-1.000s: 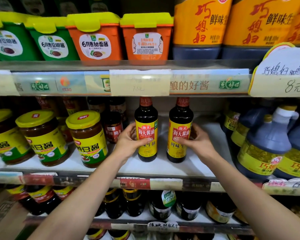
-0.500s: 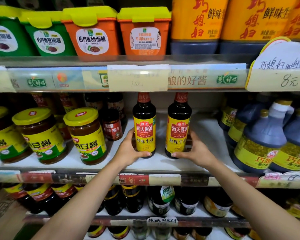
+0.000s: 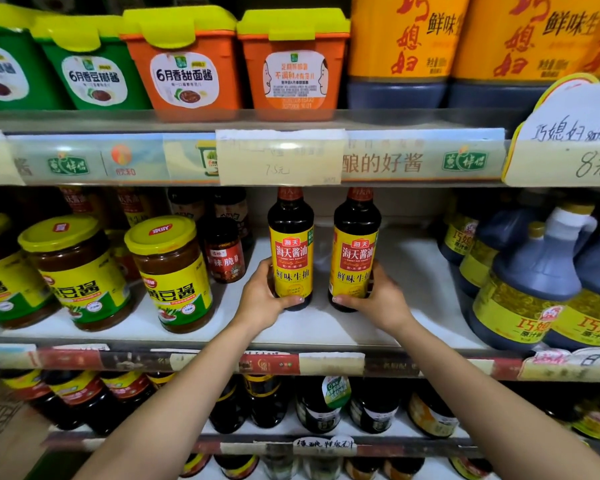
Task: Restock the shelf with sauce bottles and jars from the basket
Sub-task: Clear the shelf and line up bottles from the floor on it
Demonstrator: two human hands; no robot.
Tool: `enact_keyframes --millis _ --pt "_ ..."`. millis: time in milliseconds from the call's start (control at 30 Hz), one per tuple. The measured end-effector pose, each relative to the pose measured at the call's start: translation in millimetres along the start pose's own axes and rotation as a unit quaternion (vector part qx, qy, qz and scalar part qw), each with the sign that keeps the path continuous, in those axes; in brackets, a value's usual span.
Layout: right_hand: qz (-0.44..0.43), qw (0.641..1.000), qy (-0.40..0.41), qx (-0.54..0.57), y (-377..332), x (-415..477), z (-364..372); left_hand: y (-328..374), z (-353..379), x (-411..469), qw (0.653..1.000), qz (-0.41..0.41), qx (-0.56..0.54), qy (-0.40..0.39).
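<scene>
This is a grocery shop aisle, seen close against stocked shelving. Three shelf levels carry packaged condiments in rows of identical items: green tubs (image 3: 94, 71) and orange tubs (image 3: 184, 71) with yellow lids above, yellow-lidded jars of bean paste (image 3: 168, 271) and large jugs of dark sauce (image 3: 527, 289) on the middle shelf (image 3: 326, 327), and dark bottles (image 3: 323, 407) below. Paper price tags are fixed to the shelf edges, among them a handwritten card (image 3: 568, 147) reading 8元, and a branded strip (image 3: 413, 161) runs along the upper rail.
</scene>
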State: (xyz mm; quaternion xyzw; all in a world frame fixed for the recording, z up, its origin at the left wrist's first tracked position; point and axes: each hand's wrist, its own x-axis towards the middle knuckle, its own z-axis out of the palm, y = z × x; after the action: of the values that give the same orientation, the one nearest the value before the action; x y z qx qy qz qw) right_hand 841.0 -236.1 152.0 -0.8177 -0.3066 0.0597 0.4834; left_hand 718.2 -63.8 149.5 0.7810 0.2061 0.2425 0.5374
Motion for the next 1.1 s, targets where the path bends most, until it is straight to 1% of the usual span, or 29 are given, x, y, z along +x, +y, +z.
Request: enact_keyframes --millis 200,367,533,767,867,967,1100 --pt "0.042 0.999 -0.012 0.01 -3 24 9 3 9 23 0.999 -0.03 -0.026 0.03" --pt "0.041 0.999 0.014 0.023 -3 45 20 -2 13 44 0.998 -0.04 -0.024 0.048" --pt "0.027 0.998 0.023 0.049 0 66 29 -10 17 63 0.995 -0.031 -0.071 0.058" --pt "0.027 0.999 0.023 0.027 4 95 35 -14 22 94 0.996 -0.013 -0.018 0.087" --pt "0.03 0.999 0.019 0.025 6 106 36 -16 23 103 0.995 0.004 -0.034 0.095" --pt "0.028 0.998 0.041 0.026 7 113 39 -20 22 110 0.995 0.018 -0.027 0.092" --pt "0.028 0.998 0.047 0.029 8 122 42 -25 23 118 0.995 0.014 -0.04 0.088"
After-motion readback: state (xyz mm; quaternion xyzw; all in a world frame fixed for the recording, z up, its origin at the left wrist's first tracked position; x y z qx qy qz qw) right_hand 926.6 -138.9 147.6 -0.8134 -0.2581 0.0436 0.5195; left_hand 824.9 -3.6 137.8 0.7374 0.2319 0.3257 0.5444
